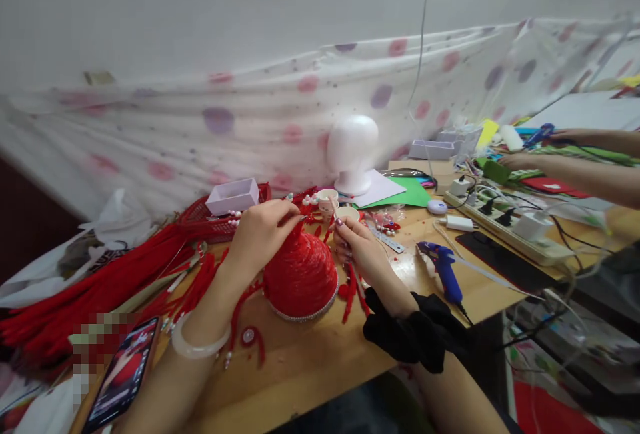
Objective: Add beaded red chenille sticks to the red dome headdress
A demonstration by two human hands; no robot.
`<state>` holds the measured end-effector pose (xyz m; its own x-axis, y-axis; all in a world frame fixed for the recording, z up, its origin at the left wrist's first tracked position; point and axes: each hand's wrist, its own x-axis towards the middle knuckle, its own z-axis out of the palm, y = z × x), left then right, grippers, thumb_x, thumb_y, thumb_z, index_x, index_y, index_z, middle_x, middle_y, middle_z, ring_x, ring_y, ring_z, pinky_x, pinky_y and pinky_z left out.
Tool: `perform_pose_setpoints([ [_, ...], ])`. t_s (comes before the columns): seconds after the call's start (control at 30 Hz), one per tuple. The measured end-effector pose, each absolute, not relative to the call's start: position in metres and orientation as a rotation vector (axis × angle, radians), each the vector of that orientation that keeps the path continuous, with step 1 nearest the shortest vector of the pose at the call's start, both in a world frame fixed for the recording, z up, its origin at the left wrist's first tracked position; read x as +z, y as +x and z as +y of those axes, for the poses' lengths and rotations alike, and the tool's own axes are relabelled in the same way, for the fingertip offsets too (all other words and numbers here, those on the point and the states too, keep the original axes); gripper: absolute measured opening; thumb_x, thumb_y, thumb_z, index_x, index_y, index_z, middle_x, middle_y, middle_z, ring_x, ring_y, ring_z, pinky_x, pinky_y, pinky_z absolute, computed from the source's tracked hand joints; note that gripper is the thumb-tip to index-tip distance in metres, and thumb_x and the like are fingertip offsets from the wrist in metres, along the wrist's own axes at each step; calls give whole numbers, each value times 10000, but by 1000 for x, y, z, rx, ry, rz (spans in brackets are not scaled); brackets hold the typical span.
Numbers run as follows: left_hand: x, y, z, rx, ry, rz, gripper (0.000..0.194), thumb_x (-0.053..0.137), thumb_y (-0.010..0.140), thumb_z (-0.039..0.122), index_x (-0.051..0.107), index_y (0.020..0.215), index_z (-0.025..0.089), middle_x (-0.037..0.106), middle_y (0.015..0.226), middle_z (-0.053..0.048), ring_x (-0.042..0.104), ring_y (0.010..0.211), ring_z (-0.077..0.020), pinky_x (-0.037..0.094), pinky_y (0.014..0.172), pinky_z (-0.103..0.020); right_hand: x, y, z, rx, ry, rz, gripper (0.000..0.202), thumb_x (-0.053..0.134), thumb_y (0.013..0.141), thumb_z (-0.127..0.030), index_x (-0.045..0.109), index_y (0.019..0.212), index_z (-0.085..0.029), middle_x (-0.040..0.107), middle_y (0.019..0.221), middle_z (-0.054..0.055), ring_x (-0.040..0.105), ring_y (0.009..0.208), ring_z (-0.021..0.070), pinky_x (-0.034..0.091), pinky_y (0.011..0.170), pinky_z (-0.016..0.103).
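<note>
In the middle of the table stands a red cone-shaped hat [300,277], wound with fuzzy red strands and edged at its base with a string of small pearls. My left hand [265,231] is at its peak from the left, thumb and fingers pinched on the red tip. To the right of the cone, my right hand [360,247] is closed, its fingers curled; what it holds is too small to make out. Red fuzzy strips [354,294] hang or lie just below that hand. A curled red piece with a round gem [249,336] lies in front of the cone.
A white foam head [353,151] stands at the back. A blue glue gun [443,271] and a power strip [510,224] lie right. Red fuzzy stems [100,287], a red basket [200,221] and a phone [123,374] are left. Another person's hands [530,162] work far right.
</note>
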<state>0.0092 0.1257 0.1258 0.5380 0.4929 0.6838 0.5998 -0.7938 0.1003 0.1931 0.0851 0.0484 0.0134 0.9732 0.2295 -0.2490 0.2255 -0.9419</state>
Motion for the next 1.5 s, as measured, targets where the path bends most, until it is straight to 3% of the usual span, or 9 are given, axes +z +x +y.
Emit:
perform_pose_setpoints([
  [0.13, 115, -2, 118, -1239, -2534, -982, 68, 645, 876, 182, 711, 862, 170, 770, 826, -23, 705, 721, -167, 512, 704, -260, 43, 199, 82, 1075, -958, -1251, 289, 528, 854, -518, 500, 794, -237, 354, 588, -80, 305, 465, 103, 236, 443, 231],
  [0.27, 97, -19, 102, -1364, -2550, -1070, 101, 621, 890, 200, 715, 880, 166, 771, 844, -17, 693, 693, -141, 515, 697, -232, 41, 219, 70, 915, -1047, -1452, 166, 641, 799, -369, 670, 782, -207, 562, 715, 4, 507, 667, 166, 391, 624, 295],
  [0.4, 74, -34, 87, -1465, -2687, -1301, 123, 599, 899, 223, 711, 938, 191, 741, 790, 13, 649, 591, -109, 505, 590, -207, 48, 228, 70, 652, -1062, -1764, 129, 642, 834, -276, 748, 881, -221, 659, 821, 37, 574, 781, 195, 427, 726, 326],
  [0.53, 57, -41, 85, -1441, -2760, -1409, 216, 621, 892, 268, 676, 1091, 206, 739, 956, -17, 647, 664, -122, 511, 580, -220, 58, 205, 88, 482, -1058, -1939, 52, 657, 854, -212, 670, 805, -198, 651, 741, -2, 570, 657, 143, 435, 602, 256],
  [0.73, 52, -45, 99, -1411, -2680, -1431, 139, 550, 927, 248, 674, 904, 189, 731, 884, -31, 676, 822, -182, 515, 776, -297, 66, 182, 102, 260, -1116, -1991, 138, 668, 862, -228, 553, 788, -206, 631, 856, 24, 589, 757, 165, 457, 667, 267],
  [0.97, 43, -53, 114, -1673, -2616, -1671, 167, 550, 900, 276, 680, 902, 172, 714, 783, -20, 640, 536, -135, 520, 552, -248, 61, 204, 105, -134, -1424, -1877, 321, 365, 988, -274, 517, 713, -211, 621, 768, 87, 555, 857, 278, 331, 841, 441],
  [1.23, 48, -56, 116, -1358, -2444, -1186, 232, 493, 939, 173, 724, 961, 160, 756, 975, -83, 707, 912, -191, 555, 866, -311, 28, 190, 123, -119, -1568, -1855, 290, 289, 964, -249, 501, 767, -225, 629, 834, 122, 560, 840, 274, 402, 749, 375],
  [1.37, 47, -57, 119, -1130, -2347, -1156, 279, 456, 961, 180, 731, 985, 143, 767, 1012, -109, 725, 924, -227, 571, 857, -351, 16, 186, 129, -47, -1620, -1791, 316, 243, 970, -216, 550, 898, -209, 662, 900, 112, 584, 863, 258, 433, 768, 365],
  [1.5, 47, -57, 121, -966, -2333, -1297, 336, 412, 983, 223, 740, 993, 150, 774, 1018, -112, 741, 900, -244, 592, 782, -346, 16, 183, 135, -60, -1670, -1725, 390, 224, 987, -255, 602, 1033, -174, 675, 1083, 157, 491, 1172, 353, 350, 925, 491],
])
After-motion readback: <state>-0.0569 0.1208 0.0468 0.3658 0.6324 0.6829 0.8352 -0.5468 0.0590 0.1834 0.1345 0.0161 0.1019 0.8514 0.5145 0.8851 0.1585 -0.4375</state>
